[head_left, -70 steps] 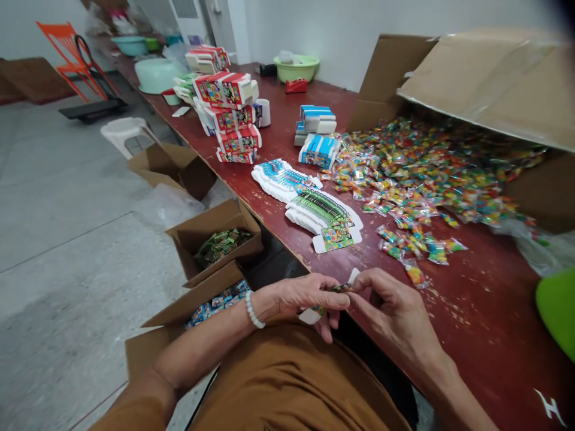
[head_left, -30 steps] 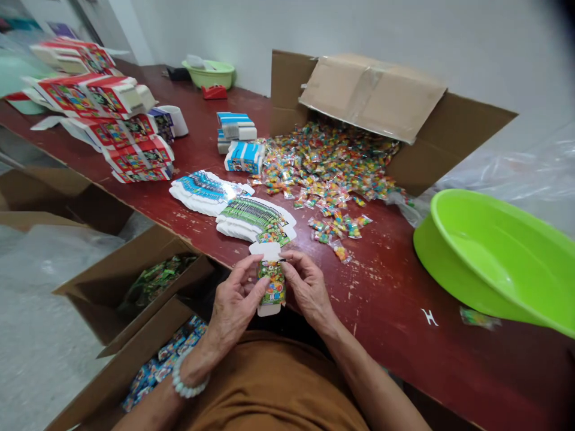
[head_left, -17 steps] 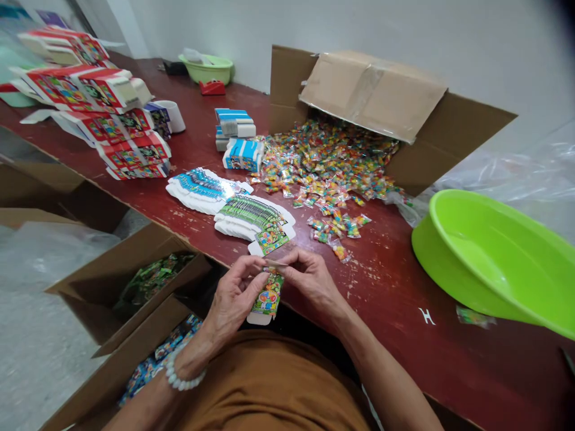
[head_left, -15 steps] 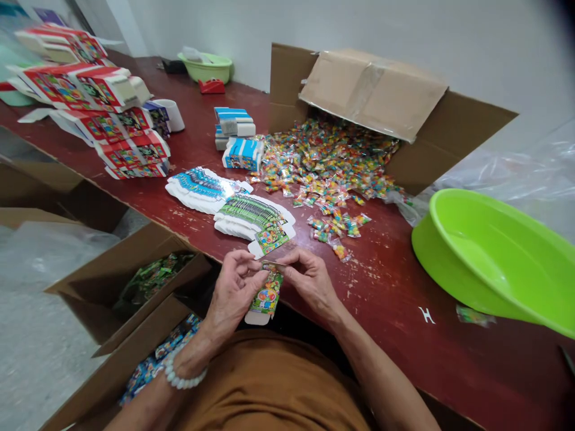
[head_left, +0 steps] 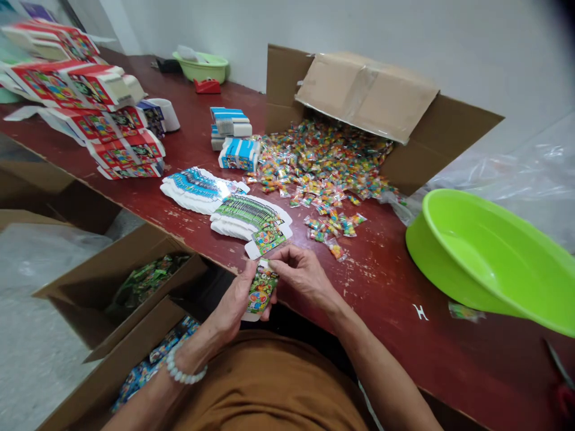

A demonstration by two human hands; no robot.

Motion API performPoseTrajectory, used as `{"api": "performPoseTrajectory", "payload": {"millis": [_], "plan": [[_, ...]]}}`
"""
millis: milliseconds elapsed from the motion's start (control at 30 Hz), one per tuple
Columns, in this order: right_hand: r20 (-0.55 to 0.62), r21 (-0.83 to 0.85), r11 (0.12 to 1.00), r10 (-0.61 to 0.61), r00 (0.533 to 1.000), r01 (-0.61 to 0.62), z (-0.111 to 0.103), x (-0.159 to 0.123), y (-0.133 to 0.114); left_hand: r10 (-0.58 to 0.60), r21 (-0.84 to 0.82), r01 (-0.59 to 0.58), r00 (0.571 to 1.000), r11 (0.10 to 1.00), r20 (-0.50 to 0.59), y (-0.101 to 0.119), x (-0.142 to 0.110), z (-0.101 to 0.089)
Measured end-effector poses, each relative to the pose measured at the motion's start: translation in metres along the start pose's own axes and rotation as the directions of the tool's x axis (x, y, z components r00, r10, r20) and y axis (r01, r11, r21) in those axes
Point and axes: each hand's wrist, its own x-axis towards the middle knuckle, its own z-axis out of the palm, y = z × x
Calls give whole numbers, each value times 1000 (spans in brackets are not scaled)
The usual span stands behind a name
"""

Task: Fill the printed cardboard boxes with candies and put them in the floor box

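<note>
The flat card box (head_left: 261,290) is up in the air btw both hands, just over the front edge of the red table (head_left: 386,335), tilted, w/ its bright green print showing; the L hand (head_left: 233,302) is closed on its left side, and the R hand (head_left: 300,276) pinches its top end w/ bent fingers; both arms come up from the lower edge of the frame, elbows apart, and a white bead bracelet (head_left: 184,372) sits on the L wrist; just past the hands lies a stack of green flat cards (head_left: 249,214), w/ a stack of blue ones (head_left: 195,190) beside it; a big heap of small candy packs (head_left: 323,164) spills from a brown carton (head_left: 366,90); a lime green tub (head_left: 476,257) sits at right; 2 open boxes (head_left: 148,281) are at lower left.
</note>
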Motion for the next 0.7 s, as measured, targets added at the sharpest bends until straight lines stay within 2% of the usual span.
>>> {"api": "performPoseTrajectory", "payload": {"millis": [100, 167, 300, 400, 500, 533, 600, 633, 700], "plan": [[22, 33, 999, 11, 1000, -12, -3, 1, 0, 17, 20, -17, 1000, 1000, 21, -1, 1, -3], [83, 15, 1000, -9, 997, 8, -7, -1, -2, 2, 21, -2, 1000, 1000, 20, -2, 1, -5], [213, -107, 984, -115, 970, 140, -12, -8, -7, -76, -90, 79, 997, 993, 32, -3, 2, -2], [185, -269, 918, -248, 951, 292, -9, -10, -7, -132, -169, 139, 990, 976, 54, -3, 3, 5], [153, -422, 843, -297, 942, 334, -15, -8, -1, -112, -257, 129, 991, 958, 79, -2, 3, 10], [105, -451, 836, -299, 948, 314, -22, -7, 2, -96, -284, 115, 992, 952, 83, -2, 2, 10], [-84, -524, 822, -311, 947, 223, -45, -5, 9, -111, -309, 130, 991, 942, 78, -2, -2, 8], [-215, -580, 802, -325, 921, 147, -60, -6, 13, -146, -302, 165, 986, 939, 85, -2, -5, 5], [-417, -717, 693, -346, 841, -70, -91, -8, 23, -219, -262, 241, 969, 934, 110, -6, -11, -4]]}}
